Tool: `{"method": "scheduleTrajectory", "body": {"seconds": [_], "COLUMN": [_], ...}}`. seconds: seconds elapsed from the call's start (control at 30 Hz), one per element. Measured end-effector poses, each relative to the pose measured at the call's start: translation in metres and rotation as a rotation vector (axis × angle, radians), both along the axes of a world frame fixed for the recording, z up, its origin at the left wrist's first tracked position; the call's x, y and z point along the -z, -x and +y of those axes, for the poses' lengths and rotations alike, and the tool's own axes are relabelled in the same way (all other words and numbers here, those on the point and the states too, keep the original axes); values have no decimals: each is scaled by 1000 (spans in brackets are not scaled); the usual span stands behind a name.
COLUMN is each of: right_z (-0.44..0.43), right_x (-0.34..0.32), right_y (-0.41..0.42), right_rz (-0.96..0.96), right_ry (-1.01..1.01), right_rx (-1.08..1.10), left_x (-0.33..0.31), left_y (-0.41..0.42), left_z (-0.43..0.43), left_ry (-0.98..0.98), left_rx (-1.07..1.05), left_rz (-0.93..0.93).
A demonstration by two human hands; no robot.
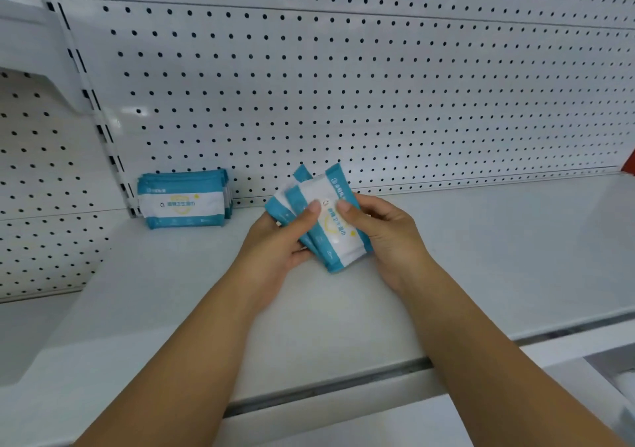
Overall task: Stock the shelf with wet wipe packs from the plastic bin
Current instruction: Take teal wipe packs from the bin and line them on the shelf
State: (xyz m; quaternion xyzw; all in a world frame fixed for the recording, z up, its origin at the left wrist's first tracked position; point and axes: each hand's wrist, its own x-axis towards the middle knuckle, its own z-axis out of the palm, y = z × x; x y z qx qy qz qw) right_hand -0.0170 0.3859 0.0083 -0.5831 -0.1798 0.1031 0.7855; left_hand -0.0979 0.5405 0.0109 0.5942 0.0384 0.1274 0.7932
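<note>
Both hands, left hand (275, 240) and right hand (381, 230), grip fanned wet wipe packs (330, 220) between them.

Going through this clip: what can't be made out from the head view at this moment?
1. Count of the held packs: head view; they overlap, and the left hand and right hand cover parts.
2. Count of the shelved packs: their front one hides the rest.
3. Pack print: too small and blurred.
4. Plastic bin: not identifiable; only a pale shape cut off by the lower right edge.
</note>
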Motion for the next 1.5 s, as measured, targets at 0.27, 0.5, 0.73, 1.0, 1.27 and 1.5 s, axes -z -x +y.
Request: {"method": "scheduleTrajectory", "body": {"seconds": [0.27,0.5,0.73,1.0,1.27,1.5], "right_z": [1,4,10,76,172,201], "right_x": [9,11,6,1,-2,-5], "right_y": [-4,2,10,26,17,-10], "right_rz": [-57,-14,-117,-267,-402,-456], "right_ry": [190,79,188,350,451,506], "right_rx": [19,-24,12,-33,-24,-40], "left_x": [6,10,-5,-1,10,18], "left_y": [-3,5,30,58,61,61], "left_z": [8,8,38,105,159,163], "left_ry": [189,-81,-382,-418,-372,-446], "left_rx": [-122,-429,-388,-533,-851,-852], "left_rz": [-19,-14,13,89,127,97]}}
